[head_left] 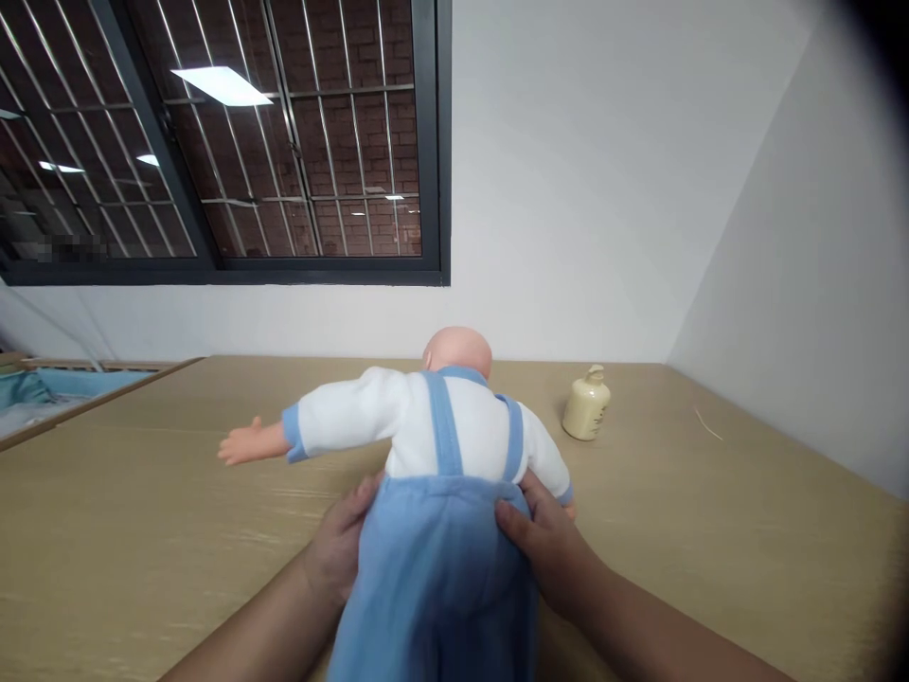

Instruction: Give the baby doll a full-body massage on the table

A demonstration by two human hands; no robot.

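Doll (440,445) | left hand (341,549), right hand (543,540) grip waist | table (710,530)

A cream-coloured bottle (586,405) with a pump top stands upright on the wooden table (745,530), toward its far right corner near the white wall (603,189). Above the table's far left side a dark-framed window (213,142) shows metal bars and brick behind it. At the far left edge lies a blue cloth (43,386) beyond the table.
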